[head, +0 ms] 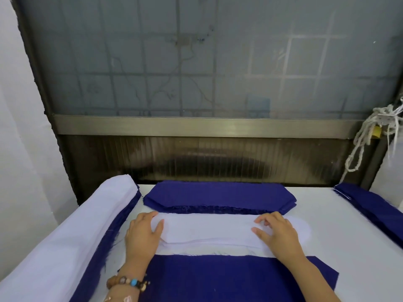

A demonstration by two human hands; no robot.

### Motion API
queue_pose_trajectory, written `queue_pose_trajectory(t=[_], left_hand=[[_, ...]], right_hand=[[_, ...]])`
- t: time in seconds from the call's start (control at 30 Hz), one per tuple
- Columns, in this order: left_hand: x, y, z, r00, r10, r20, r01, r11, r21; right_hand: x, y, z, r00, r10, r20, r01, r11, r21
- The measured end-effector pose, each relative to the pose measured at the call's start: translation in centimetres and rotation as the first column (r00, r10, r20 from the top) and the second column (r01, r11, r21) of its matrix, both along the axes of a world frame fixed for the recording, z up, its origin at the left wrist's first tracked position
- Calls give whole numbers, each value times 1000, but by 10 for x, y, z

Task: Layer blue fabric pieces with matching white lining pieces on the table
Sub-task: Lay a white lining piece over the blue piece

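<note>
Centrally, the white lining piece (207, 229) is shown flat on the desk (340, 223), its long axis running from 9 to 3 o'clock. The left hand (141, 233) is laid on its 9 o'clock end and the right hand (277, 234) on its 3 o'clock end, with fingers (259, 233) loosely spread and pressed on the cloth, nothing clamped. The blue fabric piece (229, 277) is seen parallel, just at 6 o'clock, equally near both hands.

No readable text, labels, brands or numbers on any surface in view.
</note>
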State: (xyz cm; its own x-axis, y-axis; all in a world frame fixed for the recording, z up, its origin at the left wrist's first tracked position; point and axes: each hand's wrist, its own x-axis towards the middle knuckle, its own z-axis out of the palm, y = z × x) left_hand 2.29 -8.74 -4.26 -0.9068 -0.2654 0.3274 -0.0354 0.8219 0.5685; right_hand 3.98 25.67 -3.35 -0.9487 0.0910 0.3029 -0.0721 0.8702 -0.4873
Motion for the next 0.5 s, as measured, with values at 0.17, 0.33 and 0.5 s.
queue_pose_trajectory(t=[0.17,0.33,0.5], left_hand=[[0,-7,3,995,73,-75,-81,992,-102],[2,-3,11,988,61,-143,-73,994,-78],[3,-3,13,978,65,-198,-33,987,160]], right_hand=[[-3,0,-1,998,-23,-64,24,1000,20],[-8,-1,2,997,-59,-42,63,994,86],[-9,0,1,997,-66,-46,70,994,86]])
